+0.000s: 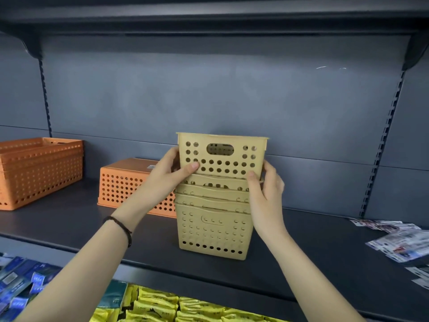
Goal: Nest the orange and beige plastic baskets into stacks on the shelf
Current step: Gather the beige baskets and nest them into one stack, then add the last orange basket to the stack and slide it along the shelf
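Observation:
A stack of nested beige baskets point(213, 231) stands near the front of the dark shelf point(69, 219). The top beige basket point(221, 156) sits partly sunk into that stack, its rim well above the others. My left hand point(170, 173) grips its left side and my right hand point(267, 184) grips its right side. Behind my left forearm an orange basket point(123, 182) lies upside down. A stack of nested orange baskets point(39, 170) stands upright at the far left.
Printed paper leaflets point(399, 242) lie on the shelf at the right. The shelf's grey back panel is close behind the baskets. Below the shelf edge are yellow packets point(162, 307) and blue packets point(21, 284).

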Demonstrator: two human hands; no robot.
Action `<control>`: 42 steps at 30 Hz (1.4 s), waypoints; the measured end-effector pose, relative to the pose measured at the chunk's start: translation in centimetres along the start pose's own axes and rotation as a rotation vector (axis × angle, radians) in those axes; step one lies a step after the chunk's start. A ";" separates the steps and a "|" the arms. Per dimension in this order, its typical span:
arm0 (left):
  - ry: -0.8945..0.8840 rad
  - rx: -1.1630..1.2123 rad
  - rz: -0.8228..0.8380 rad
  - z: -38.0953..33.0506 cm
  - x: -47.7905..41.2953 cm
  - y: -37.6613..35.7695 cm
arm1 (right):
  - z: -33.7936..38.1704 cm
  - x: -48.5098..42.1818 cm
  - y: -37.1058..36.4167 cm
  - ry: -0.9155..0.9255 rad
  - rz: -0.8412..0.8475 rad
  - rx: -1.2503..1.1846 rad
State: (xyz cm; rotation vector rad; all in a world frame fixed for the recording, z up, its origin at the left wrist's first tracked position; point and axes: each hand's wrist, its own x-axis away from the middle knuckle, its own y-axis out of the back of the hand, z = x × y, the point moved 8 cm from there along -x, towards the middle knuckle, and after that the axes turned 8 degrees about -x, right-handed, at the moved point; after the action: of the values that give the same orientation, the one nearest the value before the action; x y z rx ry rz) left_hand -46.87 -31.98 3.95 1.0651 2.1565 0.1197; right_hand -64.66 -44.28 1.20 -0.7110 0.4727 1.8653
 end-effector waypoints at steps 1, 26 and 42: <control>0.033 0.022 0.007 0.6 0.1 -0.1 | -0.1 0.2 0.2 -0.005 -0.027 0.007; 0.015 0.087 0.005 1.4 2.2 -0.3 | 4.4 3.0 2.7 0.386 -0.218 0.455; -0.201 -1.552 0.174 9.5 10.3 16.7 | 4.0 10.7 -21.8 0.243 0.637 0.929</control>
State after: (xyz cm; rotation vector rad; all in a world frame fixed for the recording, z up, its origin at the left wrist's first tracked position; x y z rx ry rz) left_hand -33.95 -15.69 -2.58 0.2545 1.1360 1.3999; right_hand -48.60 -26.08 -2.94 -0.1343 1.7335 1.8177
